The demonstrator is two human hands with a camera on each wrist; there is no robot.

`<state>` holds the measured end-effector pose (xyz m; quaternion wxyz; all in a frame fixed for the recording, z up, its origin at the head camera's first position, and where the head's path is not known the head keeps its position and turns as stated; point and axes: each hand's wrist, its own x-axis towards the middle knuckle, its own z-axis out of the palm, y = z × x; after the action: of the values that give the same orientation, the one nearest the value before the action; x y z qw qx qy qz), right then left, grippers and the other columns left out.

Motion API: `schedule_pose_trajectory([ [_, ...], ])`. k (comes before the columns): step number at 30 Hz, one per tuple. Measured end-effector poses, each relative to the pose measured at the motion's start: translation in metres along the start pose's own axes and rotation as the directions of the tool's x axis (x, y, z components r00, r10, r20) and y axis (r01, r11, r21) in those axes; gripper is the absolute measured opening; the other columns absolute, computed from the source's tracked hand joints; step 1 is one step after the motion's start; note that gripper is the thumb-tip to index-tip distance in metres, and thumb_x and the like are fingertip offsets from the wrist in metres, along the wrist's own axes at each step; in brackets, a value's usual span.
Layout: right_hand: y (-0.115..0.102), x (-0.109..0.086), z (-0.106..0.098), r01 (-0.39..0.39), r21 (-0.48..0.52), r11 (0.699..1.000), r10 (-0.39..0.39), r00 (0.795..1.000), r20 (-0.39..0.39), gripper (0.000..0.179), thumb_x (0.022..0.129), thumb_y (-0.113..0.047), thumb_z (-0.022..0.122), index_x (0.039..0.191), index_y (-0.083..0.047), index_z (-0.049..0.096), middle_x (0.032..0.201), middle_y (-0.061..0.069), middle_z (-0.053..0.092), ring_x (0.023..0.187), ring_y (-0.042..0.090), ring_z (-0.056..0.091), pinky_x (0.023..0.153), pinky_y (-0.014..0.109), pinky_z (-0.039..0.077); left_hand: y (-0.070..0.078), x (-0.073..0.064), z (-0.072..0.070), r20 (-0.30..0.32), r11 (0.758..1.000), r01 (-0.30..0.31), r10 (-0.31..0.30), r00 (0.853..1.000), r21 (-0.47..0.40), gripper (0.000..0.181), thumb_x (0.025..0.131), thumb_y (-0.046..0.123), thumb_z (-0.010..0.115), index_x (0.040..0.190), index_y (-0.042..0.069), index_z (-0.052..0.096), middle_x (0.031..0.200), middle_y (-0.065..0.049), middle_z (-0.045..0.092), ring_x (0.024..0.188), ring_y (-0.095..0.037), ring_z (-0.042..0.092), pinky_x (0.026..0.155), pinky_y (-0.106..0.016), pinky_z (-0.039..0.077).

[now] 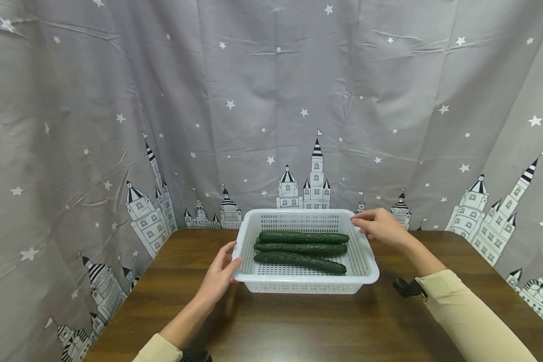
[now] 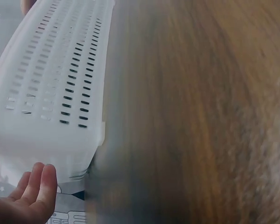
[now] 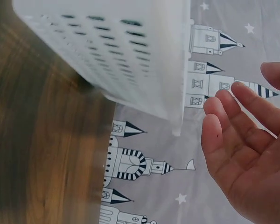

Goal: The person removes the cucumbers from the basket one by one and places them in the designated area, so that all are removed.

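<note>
A white plastic basket [image 1: 305, 279] with slotted walls stands on the wooden table, holding three long dark green cucumbers: a far one [image 1: 303, 238], a middle one [image 1: 300, 248] and a near one [image 1: 298, 260]. At its left end is my left hand [image 1: 218, 274], thumb by the rim; the left wrist view shows the fingers fairly straight beside the basket's end. My right hand [image 1: 382, 227] hovers at the far right corner. In the right wrist view its relaxed fingers [image 3: 213, 133] stand apart from the basket wall [image 3: 112, 51], and nothing is held.
The brown wooden table [image 1: 271, 327] stretches around the basket. Behind and beside it hangs a grey curtain [image 1: 253, 141] printed with white stars and castles. A dark device [image 1: 408, 287] sits at the right wrist, by the pale yellow sleeve [image 1: 466, 311].
</note>
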<state>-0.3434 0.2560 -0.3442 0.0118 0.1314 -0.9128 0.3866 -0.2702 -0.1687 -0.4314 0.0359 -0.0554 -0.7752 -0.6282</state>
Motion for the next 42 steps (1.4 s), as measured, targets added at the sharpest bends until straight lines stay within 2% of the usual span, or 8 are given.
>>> schedule_pose_trajectory([
  [6,-0.007,0.006,-0.001,0.006,0.095,0.995,-0.008,1.000,0.018,0.046,0.101,-0.035,0.060,0.130,0.001,0.064,0.123,0.023,0.068,0.098,0.026,0.068,0.077,0.035,0.059,-0.003,0.000,0.005,-0.028,1.000,-0.011,0.010,1.000,-0.023,0.043,0.104,0.020,0.055,0.146,0.015,0.046,0.133,-0.025,0.057,0.107,-0.035,0.061,0.078,-0.042,0.055],
  [10,-0.013,0.012,0.000,-0.029,0.170,0.985,0.025,0.999,0.029,0.045,0.101,-0.035,0.060,0.129,-0.001,0.065,0.122,0.019,0.069,0.097,0.023,0.068,0.079,0.035,0.059,-0.004,0.000,0.006,-0.039,1.000,-0.011,0.010,0.999,-0.023,0.039,0.104,0.019,0.056,0.142,0.014,0.050,0.133,-0.023,0.058,0.106,-0.035,0.061,0.077,-0.040,0.054],
  [14,-0.016,0.021,0.003,-0.053,0.247,0.967,0.043,0.998,0.049,0.044,0.101,-0.033,0.060,0.130,-0.002,0.065,0.124,0.020,0.067,0.098,0.025,0.067,0.079,0.034,0.059,-0.005,-0.001,0.008,-0.040,1.000,-0.008,0.007,0.999,-0.022,0.038,0.103,0.017,0.057,0.140,0.012,0.052,0.134,-0.021,0.058,0.107,-0.036,0.060,0.079,-0.042,0.054],
  [20,-0.020,0.032,0.008,-0.056,0.293,0.955,0.035,0.996,0.076,0.045,0.101,-0.033,0.060,0.135,-0.003,0.062,0.123,0.017,0.067,0.103,0.028,0.065,0.082,0.037,0.059,-0.008,-0.001,0.009,-0.036,0.999,-0.009,0.008,0.999,-0.032,0.038,0.103,0.016,0.056,0.141,0.012,0.051,0.137,-0.021,0.056,0.108,-0.037,0.060,0.080,-0.043,0.054],
  [31,-0.026,0.054,0.026,-0.079,0.415,0.906,0.029,0.992,0.125,0.048,0.099,-0.029,0.065,0.138,-0.003,0.059,0.111,0.003,0.067,0.090,0.019,0.056,0.068,0.024,0.051,-0.007,-0.003,0.006,-0.038,0.999,-0.046,0.047,0.998,0.009,0.041,0.101,0.018,0.061,0.141,0.013,0.053,0.133,-0.021,0.060,0.103,-0.032,0.061,0.071,-0.033,0.052],
  [37,-0.023,0.067,0.039,-0.117,0.460,0.880,0.048,0.986,0.159,0.046,0.098,-0.024,0.067,0.138,-0.003,0.059,0.126,0.012,0.062,0.080,0.012,0.053,0.063,0.023,0.045,-0.010,-0.003,0.002,-0.022,0.998,-0.055,0.056,0.998,0.035,0.044,0.100,0.021,0.064,0.142,0.014,0.054,0.128,-0.021,0.063,0.100,-0.029,0.062,0.071,-0.032,0.052],
  [42,-0.022,0.075,0.044,-0.135,0.464,0.875,0.058,0.983,0.176,0.046,0.096,-0.025,0.069,0.138,-0.007,0.060,0.136,0.018,0.057,0.078,0.011,0.052,0.062,0.024,0.043,-0.010,-0.002,0.000,-0.013,0.998,-0.055,0.056,0.998,0.043,0.045,0.099,0.020,0.065,0.142,0.014,0.054,0.121,-0.019,0.065,0.088,-0.019,0.061,0.067,-0.029,0.051],
])
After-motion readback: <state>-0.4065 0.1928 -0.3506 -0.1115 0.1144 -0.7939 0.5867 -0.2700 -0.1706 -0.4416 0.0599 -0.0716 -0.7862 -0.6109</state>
